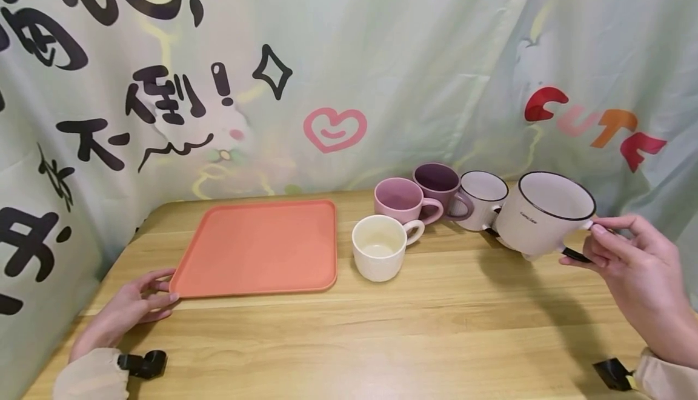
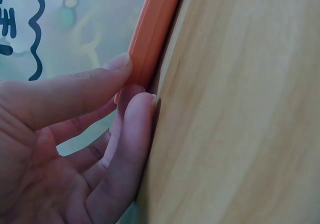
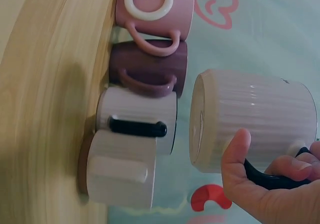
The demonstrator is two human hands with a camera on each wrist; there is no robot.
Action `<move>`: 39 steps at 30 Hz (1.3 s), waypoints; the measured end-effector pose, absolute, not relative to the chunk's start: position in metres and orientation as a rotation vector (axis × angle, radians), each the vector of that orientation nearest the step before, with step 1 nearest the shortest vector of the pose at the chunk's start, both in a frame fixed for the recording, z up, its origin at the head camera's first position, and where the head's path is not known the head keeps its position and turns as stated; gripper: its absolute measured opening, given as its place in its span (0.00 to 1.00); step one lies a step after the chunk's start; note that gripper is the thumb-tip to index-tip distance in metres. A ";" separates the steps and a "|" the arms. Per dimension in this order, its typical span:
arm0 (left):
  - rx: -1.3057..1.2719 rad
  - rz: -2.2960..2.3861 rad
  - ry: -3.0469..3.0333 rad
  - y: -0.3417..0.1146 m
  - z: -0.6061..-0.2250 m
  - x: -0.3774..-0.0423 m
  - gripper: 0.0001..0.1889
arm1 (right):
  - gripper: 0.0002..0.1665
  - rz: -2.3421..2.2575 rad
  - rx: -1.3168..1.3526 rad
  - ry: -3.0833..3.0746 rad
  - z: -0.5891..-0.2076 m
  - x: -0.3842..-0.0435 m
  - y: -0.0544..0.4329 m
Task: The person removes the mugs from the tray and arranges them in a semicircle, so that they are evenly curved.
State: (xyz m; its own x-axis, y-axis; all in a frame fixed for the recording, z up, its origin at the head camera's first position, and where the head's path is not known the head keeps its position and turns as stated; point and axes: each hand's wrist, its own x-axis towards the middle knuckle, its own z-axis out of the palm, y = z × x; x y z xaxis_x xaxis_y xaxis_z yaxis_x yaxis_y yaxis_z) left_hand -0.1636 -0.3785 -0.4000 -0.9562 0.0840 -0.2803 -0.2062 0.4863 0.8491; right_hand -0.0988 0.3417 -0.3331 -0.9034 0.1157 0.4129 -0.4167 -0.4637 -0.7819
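Note:
My right hand (image 1: 638, 260) grips the black handle of a white mug (image 1: 537, 218) with a dark rim. In the right wrist view this mug (image 3: 255, 119) is held up off the table, its base showing. At the near left corner of an orange tray (image 1: 262, 248), my left hand (image 1: 131, 303) pinches the edge. The left wrist view shows the thumb against the tray's rim (image 2: 155, 34) and fingertips low beside the tabletop. Right of the tray stands a cream mug (image 1: 378, 254) with a ring handle. Whether the tray's corner is raised is hard to tell.
Behind the cream mug stand a pink mug (image 1: 398, 201), a purple mug (image 1: 436, 188) and a black-rimmed white mug (image 1: 480, 203). Another white mug (image 3: 122, 169), with a white handle, is mostly hidden in the head view. A printed curtain (image 1: 414, 54) hangs behind the wooden table (image 1: 382, 339).

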 end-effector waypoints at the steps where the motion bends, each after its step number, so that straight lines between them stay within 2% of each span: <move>1: -0.103 1.456 2.452 -0.378 -0.400 -0.164 0.40 | 0.16 2.402 0.430 -1.415 -0.333 -0.098 0.344; 16: -0.110 1.457 2.440 -0.379 -0.397 -0.165 0.40 | 0.16 2.433 0.464 -1.241 -0.352 -0.088 0.369; 23: -0.120 1.463 2.434 -0.378 -0.398 -0.166 0.40 | 0.13 2.439 0.459 -1.206 -0.361 -0.083 0.380; 28: -0.139 1.448 2.432 -0.379 -0.399 -0.164 0.39 | 0.15 2.488 0.474 -1.128 -0.366 -0.081 0.387; 39: -0.143 1.451 2.432 -0.378 -0.399 -0.166 0.39 | 0.13 2.453 0.336 -1.157 -0.372 -0.075 0.393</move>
